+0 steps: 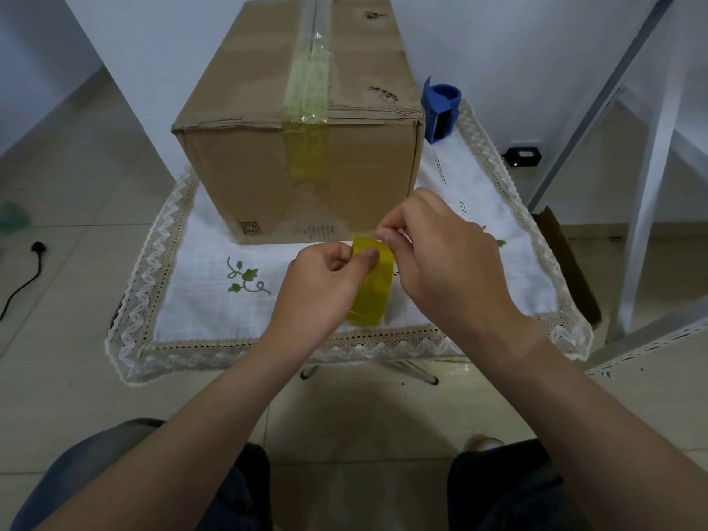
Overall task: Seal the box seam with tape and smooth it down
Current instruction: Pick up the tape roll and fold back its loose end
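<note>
Head view: my left hand [325, 277] grips the yellow tape roll [373, 285] while my right hand [436, 254] pinches its loose end, just at six o'clock from the cardboard box [299, 120] on the cloth-covered table [191, 300].

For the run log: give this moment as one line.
left hand: holds tape roll | right hand: fingers pinch tape end | box: on table, seam already taped | dispenser: idle
</note>
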